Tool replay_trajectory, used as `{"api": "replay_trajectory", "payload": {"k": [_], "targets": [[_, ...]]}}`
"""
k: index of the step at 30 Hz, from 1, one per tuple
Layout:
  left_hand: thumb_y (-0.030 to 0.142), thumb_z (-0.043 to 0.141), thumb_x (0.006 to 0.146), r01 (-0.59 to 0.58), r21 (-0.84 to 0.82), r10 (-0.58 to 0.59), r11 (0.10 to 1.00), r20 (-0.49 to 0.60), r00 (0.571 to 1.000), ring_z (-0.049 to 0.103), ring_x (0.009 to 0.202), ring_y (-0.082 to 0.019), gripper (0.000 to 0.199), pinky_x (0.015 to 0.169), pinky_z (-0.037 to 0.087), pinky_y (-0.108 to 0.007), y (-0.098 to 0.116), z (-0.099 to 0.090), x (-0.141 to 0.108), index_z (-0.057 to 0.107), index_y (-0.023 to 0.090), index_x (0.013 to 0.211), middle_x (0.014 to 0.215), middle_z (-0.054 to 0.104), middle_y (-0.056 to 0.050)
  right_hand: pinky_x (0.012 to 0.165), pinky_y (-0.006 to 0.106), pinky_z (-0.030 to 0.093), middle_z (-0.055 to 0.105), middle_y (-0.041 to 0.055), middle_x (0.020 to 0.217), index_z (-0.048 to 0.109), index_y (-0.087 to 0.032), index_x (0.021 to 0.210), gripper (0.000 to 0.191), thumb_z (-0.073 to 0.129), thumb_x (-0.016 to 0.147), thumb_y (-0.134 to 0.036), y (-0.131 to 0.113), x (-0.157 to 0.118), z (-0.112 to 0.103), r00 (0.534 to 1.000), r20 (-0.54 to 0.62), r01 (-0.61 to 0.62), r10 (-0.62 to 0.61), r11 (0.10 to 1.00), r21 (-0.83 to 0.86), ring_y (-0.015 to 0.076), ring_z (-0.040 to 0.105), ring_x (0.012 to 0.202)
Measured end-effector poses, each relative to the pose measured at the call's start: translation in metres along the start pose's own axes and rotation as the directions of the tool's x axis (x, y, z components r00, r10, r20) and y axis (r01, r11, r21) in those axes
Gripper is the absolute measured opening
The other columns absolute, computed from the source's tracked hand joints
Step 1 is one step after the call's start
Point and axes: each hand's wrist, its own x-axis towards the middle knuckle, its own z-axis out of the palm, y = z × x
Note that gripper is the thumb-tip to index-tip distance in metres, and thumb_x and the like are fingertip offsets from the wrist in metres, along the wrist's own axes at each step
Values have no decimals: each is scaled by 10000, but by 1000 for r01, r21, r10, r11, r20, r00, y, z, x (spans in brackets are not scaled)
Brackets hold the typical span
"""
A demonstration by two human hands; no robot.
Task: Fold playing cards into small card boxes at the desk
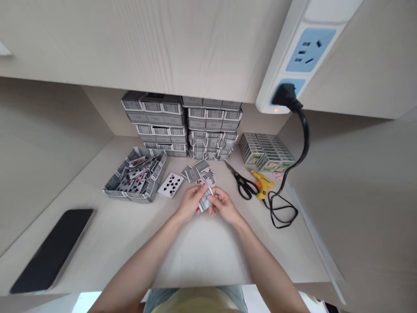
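Between my two hands is a grey-backed playing card (205, 201), tilted, its patterned back facing up. My left hand (191, 199) pinches its left side with the thumb on top. From the right, my right hand (224, 204) grips the same card by thumb and fingers; whether it is folded or more than one card I cannot tell. Just beyond my hands lies a loose pile of cards (193, 174), some showing backs and some red marks. Left of the pile, a face-up card with black spades (171, 185) tops what looks like a small stack.
An open box made of cards (143, 198) holds loose cards at left. Stacked card-built boxes (213, 126) stand behind, beside packed card decks (269, 152). Black scissors (245, 184), a yellow glue gun (262, 184) with its cable, and a power strip (296, 65) are right. A black phone-like slab (54, 250) lies left.
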Motion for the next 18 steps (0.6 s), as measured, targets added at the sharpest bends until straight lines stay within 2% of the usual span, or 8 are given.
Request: {"api": "replay_trajectory", "payload": {"k": [2, 5, 9, 11, 13, 14, 16, 18], "targets": [[530, 461, 763, -14, -19, 14, 1000, -41, 999, 381, 321, -63, 408, 322, 265, -181, 1, -1, 1, 506, 131, 688, 424, 455, 46, 382, 194, 381, 569, -59, 452, 475, -191, 806, 246, 577, 745, -406, 1, 2, 0, 997, -78, 18, -16, 1000, 24, 78, 463, 342], [490, 509, 747, -78, 41, 81, 996, -84, 993, 420, 355, -64, 355, 362, 329, -179, 0, -3, 3, 532, 139, 794, 479, 480, 56, 429, 217, 425, 607, -43, 525, 471, -196, 856, 272, 589, 729, -405, 4, 6, 0, 988, -154, 30, -22, 999, 46, 92, 517, 397], [445, 478, 781, -133, 305, 177, 943, -122, 977, 460, 386, -75, 318, 407, 358, -194, -2, -4, 1, 564, 146, 848, 533, 518, 42, 385, 204, 384, 568, -52, 481, 495, -181, 818, 270, 596, 716, -409, 8, 8, 0, 970, -240, 27, -28, 1000, -9, 83, 475, 358], [421, 458, 801, -149, 459, 233, 876, -132, 964, 497, 419, -93, 304, 450, 382, -203, 2, -7, -1, 569, 160, 912, 520, 515, 45, 383, 200, 373, 548, -55, 477, 509, -173, 806, 277, 599, 711, -417, 9, 9, -1, 953, -299, 36, -40, 999, -17, 75, 459, 361], [383, 455, 813, -168, 591, 307, 789, -142, 941, 544, 493, -115, 326, 532, 425, -221, 10, -16, -2, 525, 186, 1062, 546, 544, 41, 405, 201, 387, 547, -51, 497, 527, -166, 826, 291, 605, 705, -420, 11, 10, -2, 938, -344, 47, -42, 999, 5, 74, 468, 390], [358, 460, 813, -167, 648, 352, 743, -165, 921, 569, 552, -125, 353, 585, 443, -235, 14, -22, -2, 491, 189, 1122, 608, 581, 26, 425, 205, 404, 559, -42, 520, 537, -163, 846, 301, 607, 703, -419, 12, 11, -3, 934, -354, 49, -36, 998, 27, 77, 485, 414], [283, 465, 809, -134, 763, 431, 633, -203, 879, 603, 702, -152, 316, 693, 459, -265, 22, -35, -2, 509, 187, 1106, 797, 634, -27, 485, 225, 450, 614, -3, 620, 558, -156, 886, 325, 614, 698, -415, 14, 14, -5, 939, -343, 39, -10, 996, 79, 93, 539, 489], [198, 460, 792, -57, 871, 451, 489, -196, 871, 587, 909, -195, 311, 808, 442, -299, 25, -47, -2, 532, 192, 1094, 1007, 619, -71, 553, 260, 491, 657, 48, 796, 571, -156, 930, 355, 628, 685, -407, 15, 16, -7, 949, -315, 23, 19, 991, 132, 119, 590, 594]]}}
